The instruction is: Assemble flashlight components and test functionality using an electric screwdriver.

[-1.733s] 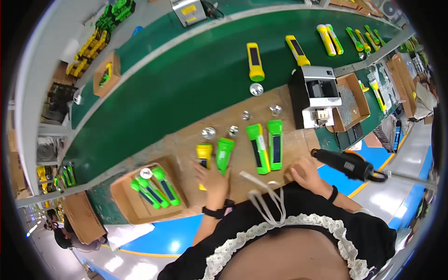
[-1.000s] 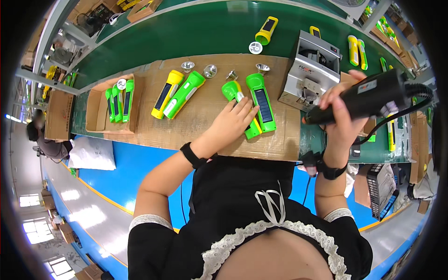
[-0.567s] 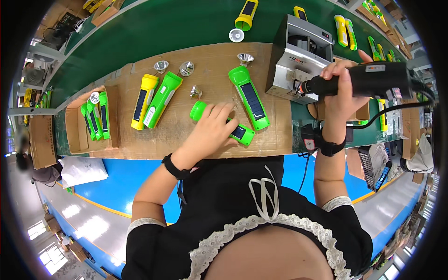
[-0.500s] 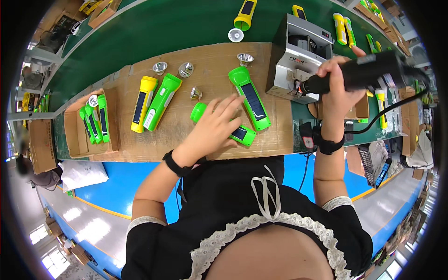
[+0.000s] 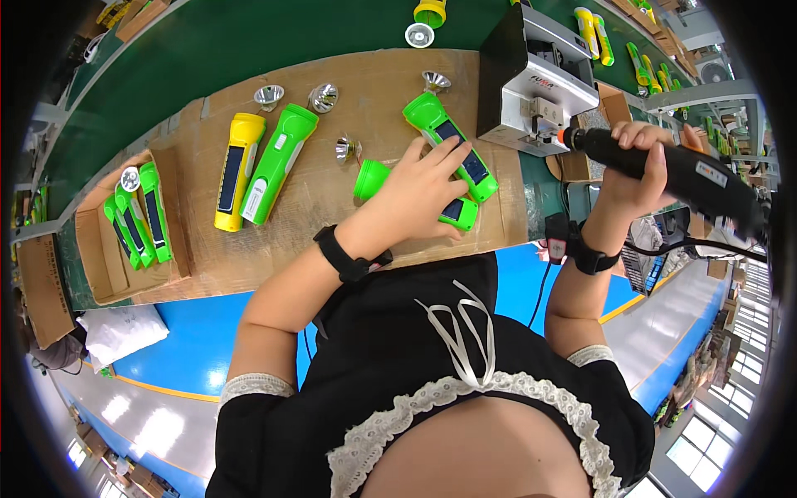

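Observation:
My left hand (image 5: 422,184) lies with spread fingers over a green flashlight (image 5: 373,178), hiding its middle. Its fingertips reach the dark panel of a second green flashlight (image 5: 427,110), whose lower end sits close beside the first. Closed around a black electric screwdriver (image 5: 693,170), my right hand (image 5: 643,166) is raised at the right. The screwdriver's orange-ringed tip points left at the front of a grey metal box-shaped machine (image 5: 540,91); whether it touches cannot be told. Silver reflector cups (image 5: 345,149) lie near the flashlights, one with a wire running toward the first.
Farther left on the cardboard sheet (image 5: 187,166) lie a yellow flashlight (image 5: 240,170) and a green one (image 5: 282,162). An open carton (image 5: 87,217) holds several green flashlights. More yellow and green flashlights (image 5: 597,35) lie behind the machine. A black cord (image 5: 697,242) trails from the right.
My right hand has turned and drawn slightly back, the screwdriver tip now near the machine's front. My left fingers have moved onto the second flashlight, whose lower end is closer to the first. The view has shifted.

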